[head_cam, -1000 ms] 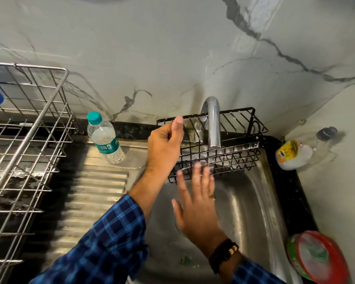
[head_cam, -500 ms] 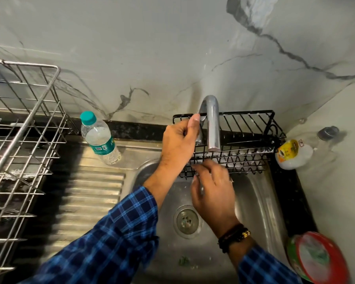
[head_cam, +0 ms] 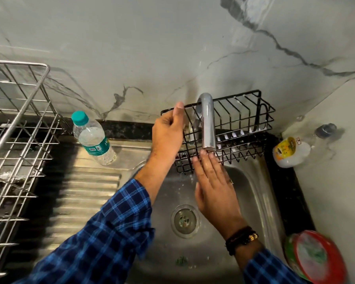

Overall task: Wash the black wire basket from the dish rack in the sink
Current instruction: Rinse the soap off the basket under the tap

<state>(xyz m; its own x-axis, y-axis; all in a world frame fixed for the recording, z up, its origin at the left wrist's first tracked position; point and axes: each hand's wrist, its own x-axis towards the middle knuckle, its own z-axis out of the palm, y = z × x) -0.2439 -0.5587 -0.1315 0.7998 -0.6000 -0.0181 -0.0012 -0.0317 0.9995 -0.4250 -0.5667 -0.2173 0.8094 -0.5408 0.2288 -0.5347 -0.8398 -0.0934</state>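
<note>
Fingers (head_cam: 177, 111) of the left hand (head_cam: 168, 136) pinch the black wire basket's (head_cam: 234, 128) left end; right hand (head_cam: 213, 185), flat and empty, touches its underside; long axis runs left-right.

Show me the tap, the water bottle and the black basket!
tap (head_cam: 208, 124), head view, on its curved spout.
water bottle (head_cam: 93, 138), head view, on its clear body.
black wire basket (head_cam: 240, 111), head view, on its back wires.
</note>
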